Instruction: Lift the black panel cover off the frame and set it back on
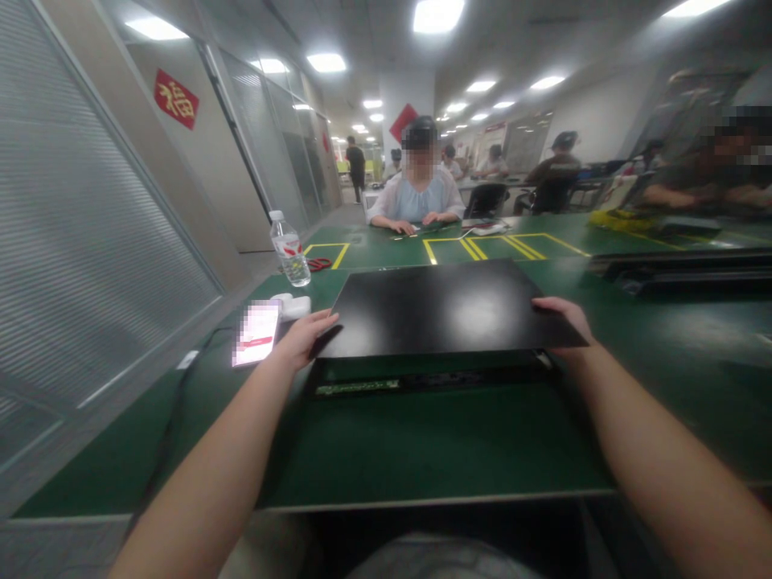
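A thin, glossy black flat panel (pixel 434 310) is held level above the table, with ceiling lights reflected on it. Its left edge is gripped by my left hand (pixel 306 336), fingers closed round the side. My right hand (pixel 570 323) clasps the opposite edge, thumb on top. Beneath the panel lies a dark frame-like piece (pixel 470 376), largely covered, with a green circuit-board strip (pixel 359 388) showing along its left part. Whether the panel touches this piece I cannot tell.
On the green table (pixel 434 450), a phone (pixel 258 334), a white case (pixel 295 307), a water bottle (pixel 290 251) and red scissors (pixel 319 263) sit at left. Long black bars (pixel 693 273) lie at right. A person (pixel 422 189) works across the table. A cable (pixel 172 418) runs along the left.
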`<state>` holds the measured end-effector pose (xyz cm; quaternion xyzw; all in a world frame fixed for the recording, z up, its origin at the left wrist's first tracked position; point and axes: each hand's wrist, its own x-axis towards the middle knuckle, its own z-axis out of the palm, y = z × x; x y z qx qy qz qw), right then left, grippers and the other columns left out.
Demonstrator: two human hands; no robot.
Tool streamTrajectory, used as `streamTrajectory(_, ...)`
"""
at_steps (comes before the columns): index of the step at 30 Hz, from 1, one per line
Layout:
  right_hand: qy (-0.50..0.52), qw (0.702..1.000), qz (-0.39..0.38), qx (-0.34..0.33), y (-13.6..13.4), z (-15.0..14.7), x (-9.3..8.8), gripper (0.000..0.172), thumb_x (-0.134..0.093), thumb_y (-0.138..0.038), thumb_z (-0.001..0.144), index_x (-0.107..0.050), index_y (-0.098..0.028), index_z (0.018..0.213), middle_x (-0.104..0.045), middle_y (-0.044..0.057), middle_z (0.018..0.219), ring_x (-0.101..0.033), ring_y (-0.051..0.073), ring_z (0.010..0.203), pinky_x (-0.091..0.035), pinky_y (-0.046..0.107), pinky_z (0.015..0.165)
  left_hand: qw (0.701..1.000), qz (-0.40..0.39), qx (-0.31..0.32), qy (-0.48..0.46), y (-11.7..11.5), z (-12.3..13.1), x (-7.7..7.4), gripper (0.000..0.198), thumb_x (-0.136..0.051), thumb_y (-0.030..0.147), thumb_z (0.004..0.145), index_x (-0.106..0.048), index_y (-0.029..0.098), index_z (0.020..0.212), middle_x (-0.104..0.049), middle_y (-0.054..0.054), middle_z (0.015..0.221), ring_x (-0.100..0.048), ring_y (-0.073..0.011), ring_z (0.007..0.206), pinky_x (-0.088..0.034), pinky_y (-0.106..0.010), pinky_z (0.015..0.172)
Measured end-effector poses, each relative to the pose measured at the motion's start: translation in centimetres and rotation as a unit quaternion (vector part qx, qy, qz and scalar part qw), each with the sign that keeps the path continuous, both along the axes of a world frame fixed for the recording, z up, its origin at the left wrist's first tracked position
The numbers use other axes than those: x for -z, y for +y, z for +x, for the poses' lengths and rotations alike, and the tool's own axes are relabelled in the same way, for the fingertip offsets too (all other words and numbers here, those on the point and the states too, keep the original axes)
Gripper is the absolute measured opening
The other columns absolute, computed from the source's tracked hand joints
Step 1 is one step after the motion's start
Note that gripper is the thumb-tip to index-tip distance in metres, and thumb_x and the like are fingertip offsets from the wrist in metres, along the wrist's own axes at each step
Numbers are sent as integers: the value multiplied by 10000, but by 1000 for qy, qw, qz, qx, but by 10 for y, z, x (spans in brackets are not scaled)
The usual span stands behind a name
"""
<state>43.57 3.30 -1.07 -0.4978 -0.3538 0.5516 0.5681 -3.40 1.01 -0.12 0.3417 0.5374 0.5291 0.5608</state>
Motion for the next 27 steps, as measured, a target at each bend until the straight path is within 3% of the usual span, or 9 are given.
streamTrajectory(3, -14, 999, -49, -21, -5, -5, -5, 283, -658, -227, 691, -714, -222, 969, -746, 70, 750, -730, 303, 704, -622, 460, 667, 999, 36, 10, 4, 2, -3, 3, 443, -856, 118, 644, -747, 151, 1072, -809, -82, 911, -755, -202, 713, -596, -264, 603)
streamTrajectory(8, -36, 998, 21, -47, -7, -11, -5, 499, -690, -191, 629, -700, -258, 1124, -785, 72, 956, -748, 342, 914, -616, 505, 815, 990, 142, -16, 8, 4, -4, 5, 587, -906, 152, 578, -725, 180, 1136, -806, -83, 1057, -766, -260, 955, -621, -349, 826)
streamTrajectory(15, -58, 990, 110, -67, -6, -9, 0, 616, -806, -266, 641, -628, -311, 1229, -766, 55, 1144, -702, 348, 1116, -572, 529, 947, 967, 253, -28, 22, 3, -2, 7, 691, -948, 298, 573, -643, 231, 1189, -803, -58, 1044, -744, -284, 1039, -578, -420, 946)
streamTrajectory(27, -90, 968, 230, -39, -1, -3, 7, 619, -862, -403, 658, -632, -316, 1225, -732, 60, 1263, -640, 365, 1245, -514, 541, 1065, 938, 346, -23, -14, 6, -3, 10, 652, -942, 267, 610, -594, 297, 1161, -779, -5, 1030, -739, -250, 1035, -560, -424, 984)
